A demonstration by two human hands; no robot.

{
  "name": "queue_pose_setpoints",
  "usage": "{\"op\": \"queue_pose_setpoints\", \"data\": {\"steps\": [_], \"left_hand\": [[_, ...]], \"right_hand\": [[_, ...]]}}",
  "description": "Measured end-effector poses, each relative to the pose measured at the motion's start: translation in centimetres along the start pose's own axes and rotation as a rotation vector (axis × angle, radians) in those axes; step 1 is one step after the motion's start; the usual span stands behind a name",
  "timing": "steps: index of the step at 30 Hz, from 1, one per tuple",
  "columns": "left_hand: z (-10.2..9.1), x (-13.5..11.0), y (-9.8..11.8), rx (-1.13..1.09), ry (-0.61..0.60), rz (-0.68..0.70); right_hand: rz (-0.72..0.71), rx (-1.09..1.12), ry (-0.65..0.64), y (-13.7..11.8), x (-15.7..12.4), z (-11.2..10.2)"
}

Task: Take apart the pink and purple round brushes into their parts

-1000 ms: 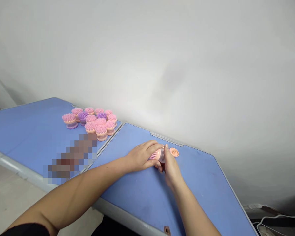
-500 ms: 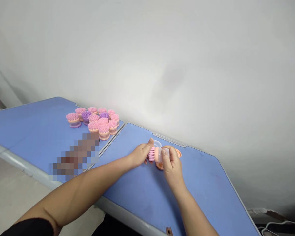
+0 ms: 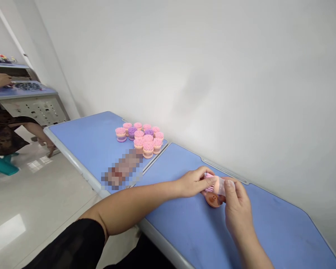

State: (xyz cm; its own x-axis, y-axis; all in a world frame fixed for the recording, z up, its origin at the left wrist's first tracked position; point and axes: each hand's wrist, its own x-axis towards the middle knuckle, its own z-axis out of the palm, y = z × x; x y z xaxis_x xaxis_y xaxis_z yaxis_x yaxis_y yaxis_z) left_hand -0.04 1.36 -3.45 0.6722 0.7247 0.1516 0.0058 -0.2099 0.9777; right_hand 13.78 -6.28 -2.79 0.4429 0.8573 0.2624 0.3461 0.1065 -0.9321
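Note:
Between my two hands lies a small scrub brush (image 3: 217, 185) on its side, with pink bristles, an orange collar and a clear body. My left hand (image 3: 197, 182) is closed round the bristle end, fingers over the bristles. My right hand (image 3: 236, 196) grips the clear body from the right, thumb on top. Just below the brush an orange round part (image 3: 213, 200) rests on the blue table (image 3: 184, 224); my hands hide some of it.
Several finished-looking round brushes (image 3: 148, 147) with pink or purple bristles stand grouped on the left tabletop (image 3: 84, 138). A pixelated patch (image 3: 123, 170) covers something before them. The wall (image 3: 212, 93) borders the tables. Far left, another person's hand (image 3: 1, 80) is over a desk.
The view has swung left, bringing in another person and desk. My left fingers have wrapped further over the bristles; my right hand still holds the clear body.

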Motion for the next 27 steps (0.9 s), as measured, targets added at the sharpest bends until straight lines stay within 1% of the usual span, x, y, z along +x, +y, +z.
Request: {"op": "queue_pose_setpoints", "data": {"steps": [2, 4, 6, 8, 11, 13, 15, 17, 19, 22, 23, 24, 25, 27], "left_hand": [[-0.1, 0.2, -0.2, -0.044, -0.050, -0.115], [-0.2, 0.3, -0.3, -0.037, -0.022, -0.141], [-0.2, 0.3, -0.3, -0.003, 0.052, -0.078], [-0.1, 0.1, -0.2, 0.046, 0.094, 0.022], [0.0, -0.1, -0.1, 0.127, 0.121, 0.151], [0.0, -0.1, -0.1, 0.121, 0.122, 0.164], [-0.1, 0.0, -0.2, 0.020, 0.082, 0.095], [-0.3, 0.3, -0.3, -0.132, 0.033, -0.013], [-0.5, 0.6, -0.3, -0.220, -0.016, -0.131], [-0.8, 0.9, 0.0, -0.167, -0.088, -0.339], [-0.8, 0.9, 0.2, -0.148, -0.095, -0.382], [-0.8, 0.8, 0.3, -0.144, -0.086, -0.392], [-0.8, 0.7, 0.4, -0.154, -0.072, -0.369], [-0.8, 0.4, 0.6, -0.181, -0.031, -0.262]], "right_hand": [[0.056, 0.026, -0.009, -0.4, -0.1, 0.1], [0.077, 0.043, -0.015, -0.6, -0.2, 0.2], [0.077, 0.057, -0.029, -0.7, -0.2, 0.2], [0.075, 0.070, -0.033, -0.7, -0.1, 0.2], [0.078, 0.090, -0.032, -0.4, 0.0, 0.2], [0.087, 0.087, -0.029, 0.1, 0.1, 0.1], [0.093, 0.070, -0.015, 0.5, 0.2, 0.0], [0.091, 0.050, -0.010, 0.7, 0.3, -0.1], [0.083, 0.038, -0.038, 0.6, 0.3, -0.1], [0.070, 0.037, -0.101, 0.1, 0.2, 0.1], [0.070, 0.040, -0.112, 0.0, 0.1, 0.1], [0.075, 0.046, -0.118, 0.0, 0.1, 0.2], [0.083, 0.051, -0.122, 0.0, 0.1, 0.2], [0.103, 0.054, -0.126, 0.2, 0.1, 0.2]]}}
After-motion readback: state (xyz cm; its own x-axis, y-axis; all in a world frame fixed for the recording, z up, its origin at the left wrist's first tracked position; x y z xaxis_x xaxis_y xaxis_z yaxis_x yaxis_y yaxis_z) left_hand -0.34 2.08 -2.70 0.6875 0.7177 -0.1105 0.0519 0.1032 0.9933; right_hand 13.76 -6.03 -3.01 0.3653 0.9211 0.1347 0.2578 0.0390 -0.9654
